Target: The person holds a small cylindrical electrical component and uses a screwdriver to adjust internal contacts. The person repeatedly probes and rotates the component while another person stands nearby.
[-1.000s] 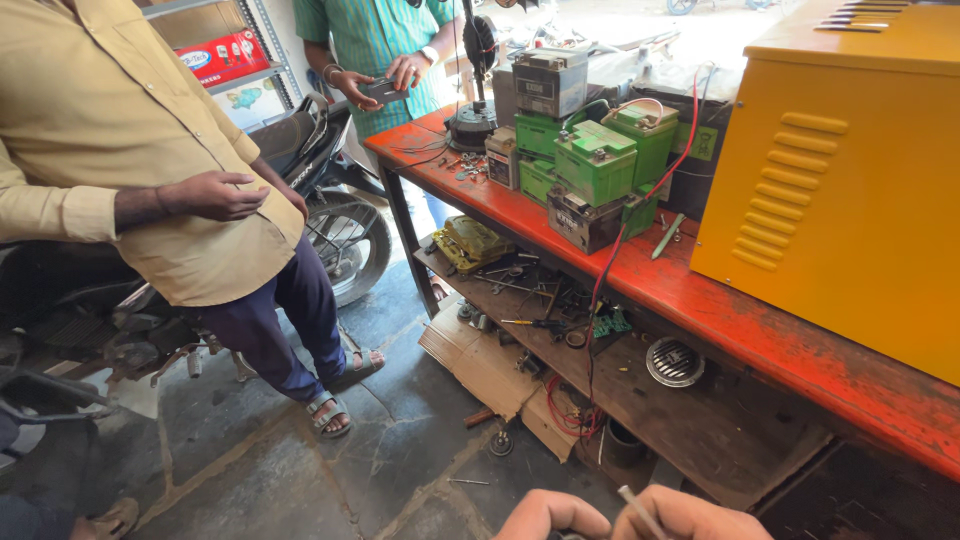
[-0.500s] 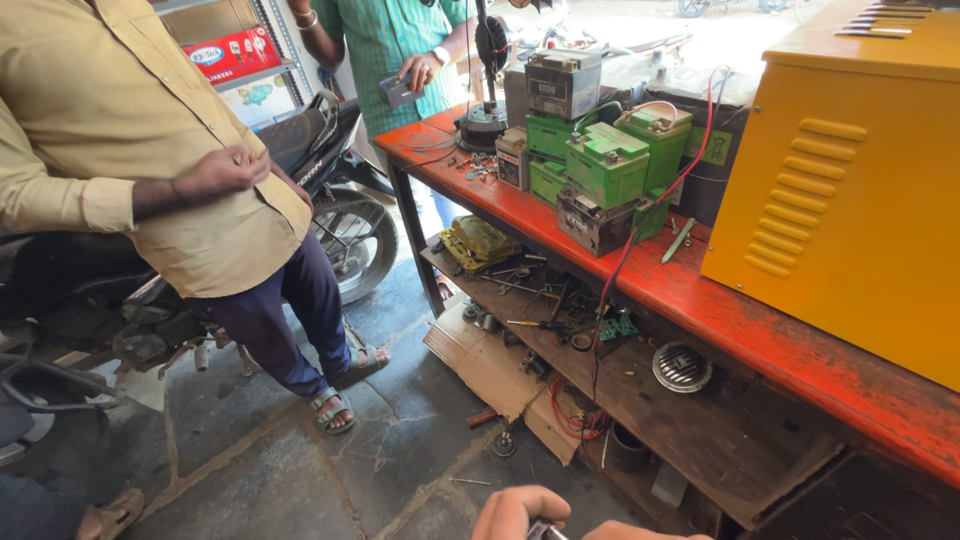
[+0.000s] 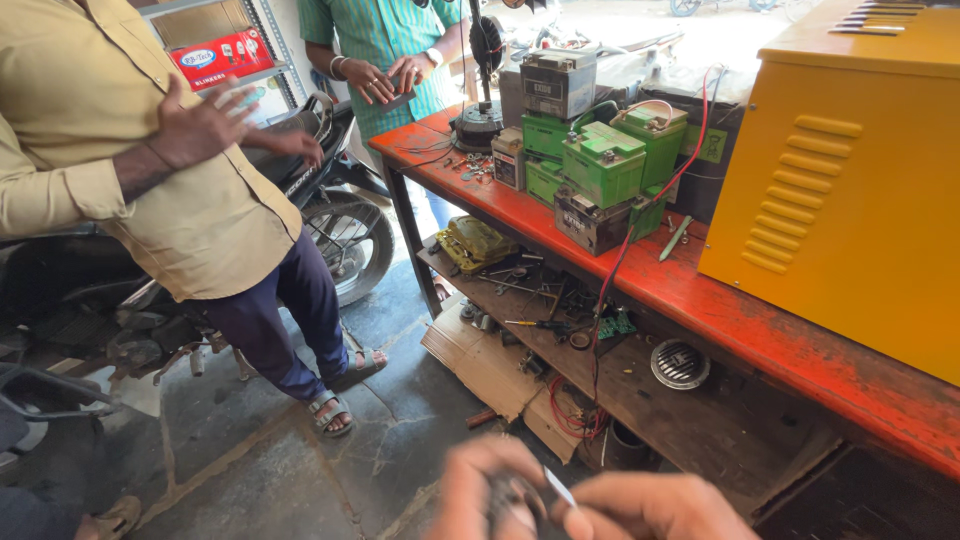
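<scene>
Both my hands are at the bottom edge of the head view, blurred and close together. My left hand (image 3: 478, 490) and my right hand (image 3: 655, 508) pinch a small dark part (image 3: 512, 497) between them, with a thin white wire or stick (image 3: 558, 486) poking up from it. What exactly the part is cannot be made out. The hands hover over the stone floor, in front of the lower shelf of a red workbench (image 3: 700, 300).
Green batteries (image 3: 603, 162) and a yellow metal cabinet (image 3: 850, 190) stand on the bench. Tools, wires and a round grille (image 3: 680, 363) lie on the lower shelf. A person in a tan shirt (image 3: 180, 190) stands left by a motorcycle (image 3: 330, 200); another in green (image 3: 385, 45) stands behind.
My hands have stayed low in view and come closer together around the small part. The person in tan has raised and moved their hands; the view shifted slightly.
</scene>
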